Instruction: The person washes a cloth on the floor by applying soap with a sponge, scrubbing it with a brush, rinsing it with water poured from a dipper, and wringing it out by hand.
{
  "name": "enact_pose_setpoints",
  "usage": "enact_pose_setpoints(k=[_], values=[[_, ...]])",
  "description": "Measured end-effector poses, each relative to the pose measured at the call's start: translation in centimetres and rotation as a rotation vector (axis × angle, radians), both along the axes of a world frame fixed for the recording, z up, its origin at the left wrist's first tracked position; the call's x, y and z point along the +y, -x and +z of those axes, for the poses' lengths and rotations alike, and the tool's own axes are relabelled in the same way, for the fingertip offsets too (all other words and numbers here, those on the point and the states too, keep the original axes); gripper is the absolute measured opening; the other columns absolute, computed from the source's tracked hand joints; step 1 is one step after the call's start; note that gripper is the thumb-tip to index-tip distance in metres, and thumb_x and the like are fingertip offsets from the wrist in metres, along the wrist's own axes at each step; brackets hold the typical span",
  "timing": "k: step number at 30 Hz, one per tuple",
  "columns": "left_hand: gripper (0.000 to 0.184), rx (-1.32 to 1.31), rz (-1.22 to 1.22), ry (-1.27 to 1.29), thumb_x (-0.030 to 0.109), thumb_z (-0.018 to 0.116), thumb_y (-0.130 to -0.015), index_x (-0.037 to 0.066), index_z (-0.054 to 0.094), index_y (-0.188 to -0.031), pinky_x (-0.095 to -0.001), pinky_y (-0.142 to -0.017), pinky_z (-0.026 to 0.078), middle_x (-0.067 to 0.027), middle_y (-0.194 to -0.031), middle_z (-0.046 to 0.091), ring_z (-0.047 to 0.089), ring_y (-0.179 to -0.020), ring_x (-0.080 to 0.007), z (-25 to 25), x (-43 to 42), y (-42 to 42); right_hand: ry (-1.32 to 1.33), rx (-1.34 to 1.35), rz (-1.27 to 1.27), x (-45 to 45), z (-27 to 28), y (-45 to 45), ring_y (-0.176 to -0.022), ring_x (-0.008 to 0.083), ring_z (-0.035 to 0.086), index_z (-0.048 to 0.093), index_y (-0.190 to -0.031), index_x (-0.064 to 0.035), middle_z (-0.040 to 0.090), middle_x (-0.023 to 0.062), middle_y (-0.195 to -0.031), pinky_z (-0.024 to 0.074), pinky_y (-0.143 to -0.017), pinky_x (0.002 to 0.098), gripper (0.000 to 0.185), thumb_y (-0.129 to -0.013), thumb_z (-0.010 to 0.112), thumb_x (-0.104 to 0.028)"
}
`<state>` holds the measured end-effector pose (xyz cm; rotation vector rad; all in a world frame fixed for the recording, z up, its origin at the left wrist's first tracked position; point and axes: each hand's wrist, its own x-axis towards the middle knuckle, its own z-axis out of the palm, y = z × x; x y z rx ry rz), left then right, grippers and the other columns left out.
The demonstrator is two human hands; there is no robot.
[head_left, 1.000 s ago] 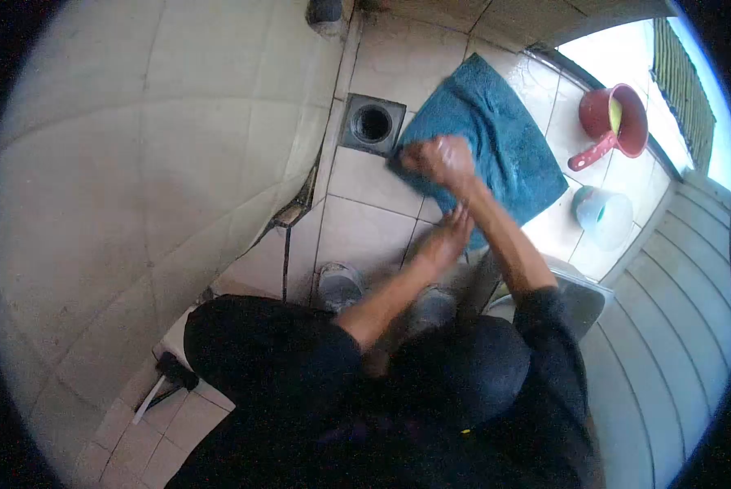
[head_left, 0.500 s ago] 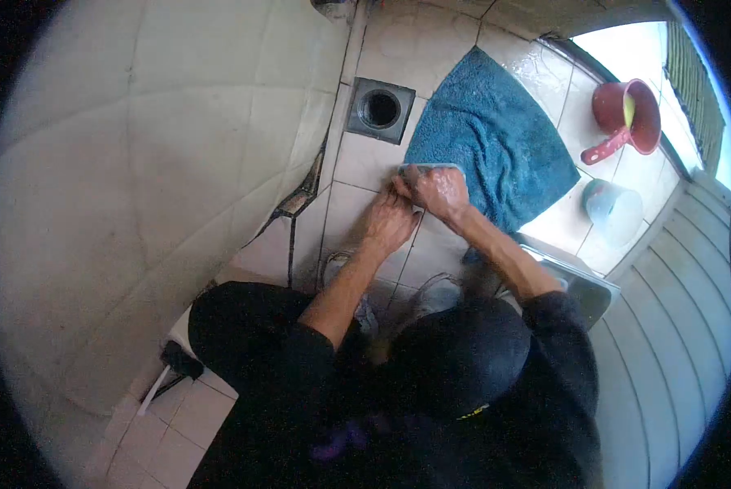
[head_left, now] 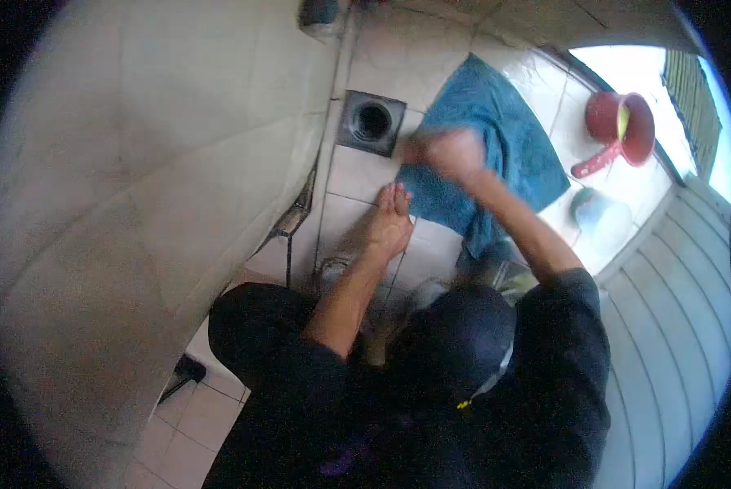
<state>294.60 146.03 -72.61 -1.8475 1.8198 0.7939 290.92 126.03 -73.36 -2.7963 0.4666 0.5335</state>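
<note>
A wrinkled teal towel [head_left: 520,151] lies spread on the tiled floor. My right hand [head_left: 455,155] is over its left part, near the floor drain. It is smeared by motion, so its fingers and anything in them cannot be made out. Lower and to the left, my left hand [head_left: 394,220] is beside the towel's lower left corner, fingers stretched forward and close together, with nothing visible in them. The two hands are apart.
A square floor drain [head_left: 371,122] lies left of the towel. To the right stand a red dipper [head_left: 605,118] and a pale translucent container [head_left: 603,218]. A pale wall [head_left: 202,163] rises on the left; a ribbed white panel [head_left: 675,285] borders the right.
My hands were together at the towel's lower left edge, around a pale-edged object. My right hand has moved up over the towel and blurred; that object no longer shows. The view has shifted slightly.
</note>
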Motion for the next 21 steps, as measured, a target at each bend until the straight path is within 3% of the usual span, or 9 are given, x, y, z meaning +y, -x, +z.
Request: enact_pose_setpoints(k=[4,5,7,9,11,13,15,16,21], values=[[0.06,-0.073,-0.024,0.016,0.027,0.042,-0.087,-0.012,0.028,-0.13,-0.048,-0.109,0.009,-0.0307,-0.138,0.022,0.019,-0.13,-0.0429,-0.8,0.6,0.4,-0.06,-0.271,0.033,0.1,-5.8,3.7,-0.059,0.0222,0.063,0.066,-0.071,-0.0134,0.064,0.0097,-0.068,0.0482,-0.046,0.0385,0.022,-0.08,0.05,-0.025],[0.06,-0.068,-0.039,0.007,0.027,0.042,-0.087,-0.012,0.028,-0.13,-0.048,-0.109,0.009,-0.0307,-0.138,0.022,0.019,-0.13,-0.0429,-1.0,0.2,0.0,0.045,0.031,0.049,-4.2,-3.1,2.0,-0.061,0.023,0.064,0.067,-0.072,-0.013,0.065,0.0108,-0.071,0.049,-0.048,0.0386,0.024,-0.082,0.049,-0.026],[0.059,-0.048,-0.021,0.078,0.024,0.042,-0.086,-0.014,0.027,-0.13,-0.0478,-0.109,0.01,-0.0321,-0.137,0.022,0.019,-0.13,-0.0431,-0.3,0.5,0.2,0.006,0.069,-0.422,-10.9,-2.7,0.7,-0.062,0.0237,0.064,0.064,-0.086,-0.0142,0.065,0.013,-0.073,0.049,-0.049,0.0395,0.026,-0.083,0.052,-0.037],[0.057,0.008,0.037,0.144,0.019,0.041,-0.085,-0.014,0.028,-0.13,-0.0478,-0.108,0.01,-0.0323,-0.137,0.022,0.021,-0.129,-0.0435,-0.3,0.2,-0.4,0.378,-0.252,-0.452,-14.4,-1.8,0.1,-0.06,0.0245,0.064,0.063,-0.074,-0.0124,0.065,0.0122,-0.072,0.0473,-0.045,0.0387,0.037,-0.084,0.05,-0.045],[0.052,-0.077,-0.077,-0.061,0.016,0.032,-0.087,-0.009,0.025,-0.133,-0.0504,-0.108,0.007,-0.028,-0.14,0.021,0.019,-0.131,-0.0417,0.2,-0.3,0.2,0.205,-0.149,-0.543,-12.7,-2.6,0.5,-0.053,0.0227,0.062,0.062,-0.071,-0.0134,0.063,0.0097,-0.065,0.0449,-0.042,0.0378,0.028,-0.08,0.054,-0.038],[0.053,-0.096,-0.089,-0.042,0.016,0.033,-0.087,-0.008,0.026,-0.133,-0.0503,-0.108,0.007,-0.0281,-0.14,0.021,0.019,-0.131,-0.0416,0.1,-0.7,0.1,0.057,-0.295,-0.126,-4.7,-4.7,3.8,-0.048,0.0234,0.059,0.063,-0.064,-0.0096,0.06,0.0087,-0.057,0.0432,-0.039,0.0407,0.021,-0.075,0.052,-0.023],[0.053,-0.111,-0.104,-0.04,0.016,0.033,-0.087,-0.008,0.026,-0.133,-0.0502,-0.108,0.008,-0.0282,-0.14,0.02,0.019,-0.131,-0.0415,0.0,0.4,0.3,-0.177,0.04,0.067,4.3,0.5,4.7,-0.049,0.0187,0.059,0.063,-0.066,-0.0096,0.06,0.0085,-0.058,0.0466,-0.043,0.0403,0.019,-0.073,0.054,-0.025],[0.053,-0.056,-0.078,0.06,0.015,0.036,-0.085,-0.011,0.029,-0.131,-0.0499,-0.108,0.011,-0.0306,-0.138,0.023,0.022,-0.129,-0.0424,-0.7,1.1,0.0,-0.163,-0.269,-0.051,3.0,0.4,5.6,-0.049,0.0185,0.059,0.064,-0.071,-0.0126,0.061,0.0071,-0.059,0.0466,-0.044,0.0388,0.019,-0.077,0.053,-0.027],[0.053,-0.071,-0.11,0.082,0.017,0.038,-0.085,-0.012,0.032,-0.129,-0.0476,-0.108,0.014,-0.0305,-0.137,0.026,0.026,-0.128,-0.042,-0.8,0.8,-0.2,0.164,0.094,-0.53,-10.1,3.8,5.3,-0.067,0.0315,0.063,0.062,-0.08,-0.0108,0.064,0.013,-0.072,0.0488,-0.054,0.0416,0.043,-0.086,0.045,-0.05]])
